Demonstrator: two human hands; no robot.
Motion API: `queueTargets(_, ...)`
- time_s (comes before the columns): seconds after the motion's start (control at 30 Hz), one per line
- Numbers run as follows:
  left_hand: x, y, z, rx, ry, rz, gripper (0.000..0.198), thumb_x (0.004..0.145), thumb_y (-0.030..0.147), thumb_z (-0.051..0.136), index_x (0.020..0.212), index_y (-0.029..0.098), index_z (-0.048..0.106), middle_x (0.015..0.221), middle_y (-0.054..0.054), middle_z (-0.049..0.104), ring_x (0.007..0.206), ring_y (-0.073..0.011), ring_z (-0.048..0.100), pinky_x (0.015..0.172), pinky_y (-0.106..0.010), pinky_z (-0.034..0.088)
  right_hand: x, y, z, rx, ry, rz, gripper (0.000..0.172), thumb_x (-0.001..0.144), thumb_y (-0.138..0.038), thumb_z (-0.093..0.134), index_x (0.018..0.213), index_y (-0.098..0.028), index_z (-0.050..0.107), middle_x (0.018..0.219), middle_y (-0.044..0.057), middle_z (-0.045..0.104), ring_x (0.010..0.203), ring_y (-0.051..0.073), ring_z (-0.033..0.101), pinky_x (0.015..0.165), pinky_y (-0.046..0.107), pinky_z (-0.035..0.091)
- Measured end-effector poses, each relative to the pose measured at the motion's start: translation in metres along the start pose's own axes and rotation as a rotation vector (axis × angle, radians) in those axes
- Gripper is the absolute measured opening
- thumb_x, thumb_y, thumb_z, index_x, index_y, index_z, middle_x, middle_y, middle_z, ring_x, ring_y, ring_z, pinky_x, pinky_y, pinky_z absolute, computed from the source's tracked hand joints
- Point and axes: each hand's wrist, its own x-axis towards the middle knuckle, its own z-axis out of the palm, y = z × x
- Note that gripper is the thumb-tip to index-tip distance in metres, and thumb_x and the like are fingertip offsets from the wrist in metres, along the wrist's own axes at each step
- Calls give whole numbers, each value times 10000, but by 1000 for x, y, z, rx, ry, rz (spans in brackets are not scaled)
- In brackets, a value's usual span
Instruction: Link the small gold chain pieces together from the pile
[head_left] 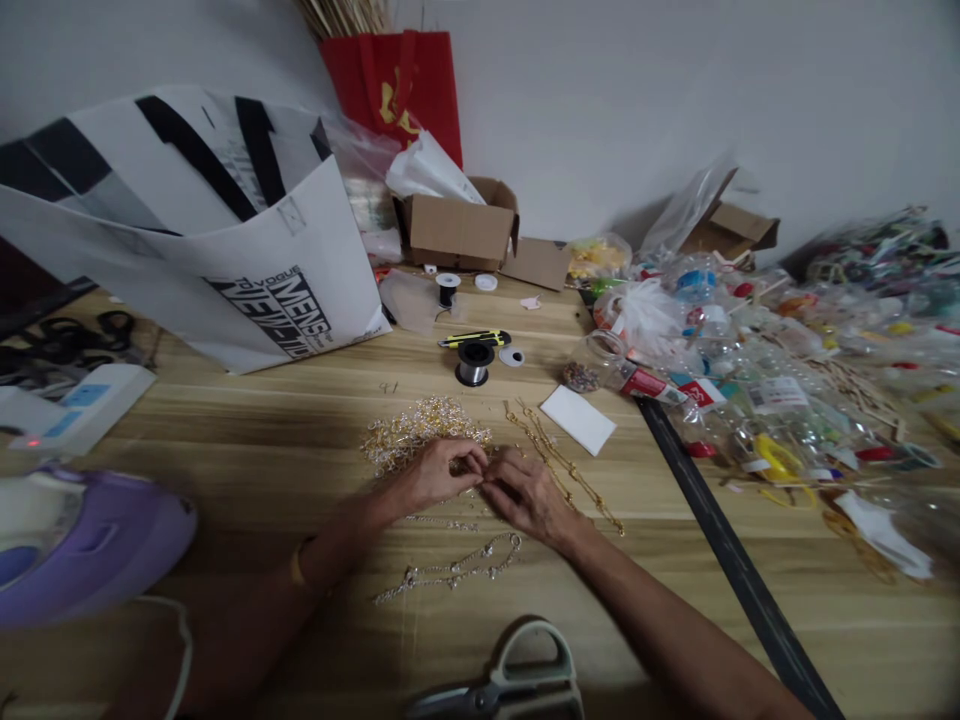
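My left hand (439,475) and my right hand (529,492) meet at the middle of the wooden table (262,460), fingers pinched together on a small piece of beaded chain that I cannot make out clearly. Just beyond them lies a pile of gold and silver beads (416,432). A gold chain (562,462) runs off to the right of my right hand. A silver beaded chain (457,567) lies near my forearms, closer to me.
A white tote bag (225,230) stands at back left, cardboard boxes (457,230) behind. A wire spool (475,362), yellow cutter (474,339), white card (577,419), scissors (517,680) and a purple device (82,545) lie about. Plastic bottles (787,380) clutter the right.
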Motion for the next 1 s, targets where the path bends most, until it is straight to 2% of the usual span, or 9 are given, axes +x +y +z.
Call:
queueTargets(0.4,-1,-3,-1,25,-23,-13,129,716,98,618,836,132,652,752,-31,694,693,-131,646,658,-220,491,-3,2,1,-27,-11,11,83,896,-205,509,925,-182,583,824,66,598,762,171,563,662,281,442)
queueTargets(0.77,-1,-8,-1,44,-29,6,141,730,102,602,859,133,651,768,-33,694,704,-128,646,671,-220,488,-2,4,1,19,1,-5,107,911,-189,496,969,-185,586,910,79,628,854,182,584,733,306,484)
queueTargets(1.0,-1,-10,-3,60,-21,-10,130,738,130,613,862,136,651,752,-29,690,694,-129,640,667,-220,484,-2,4,1,22,-12,9,93,901,-203,520,960,-193,592,891,74,622,837,179,598,728,304,498)
